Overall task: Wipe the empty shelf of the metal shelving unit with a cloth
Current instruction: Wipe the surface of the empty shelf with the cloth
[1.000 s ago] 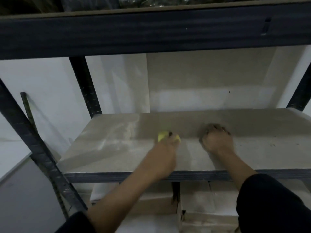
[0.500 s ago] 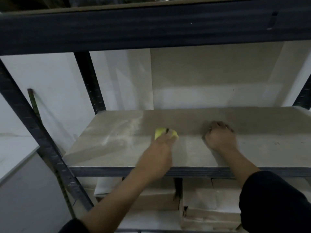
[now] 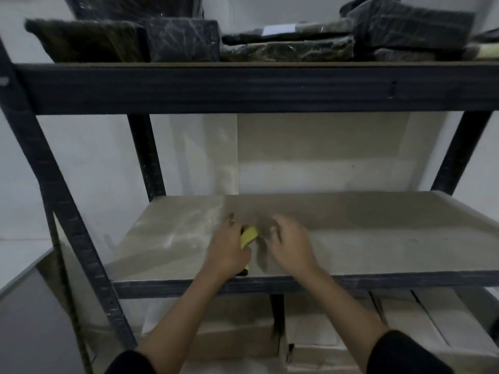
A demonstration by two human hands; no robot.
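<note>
While the small yellow cloth [image 3: 249,235] sits bunched in the left hand [image 3: 227,248], it lies near the front-middle of the empty beige board shelf [image 3: 378,238], with only a folded yellow edge showing past the fingers. The left hand grips it, fingers curled round it. The right hand [image 3: 291,245] is just beside it to the right, fingers loosely bent and holding nothing; whether it touches the board I cannot tell, as it is somewhat blurred.

To the left of the hands the board shows pale, streaky dust marks [image 3: 186,228], while the right part looks more even. The step in hand is judged to be the wiping stroke itself. To do it well, the cloth would be better spread flatter under the palm, pressed evenly, and drawn in long overlapping passes from the far edge to the near one, taking in the streaked left part and the corners by the dark metal uprights [image 3: 147,157].

Above, dark plastic-wrapped bundles [image 3: 283,41] fill the upper shelf; below, pale cardboard boxes [image 3: 405,325] stand under the front rail [image 3: 378,282].
</note>
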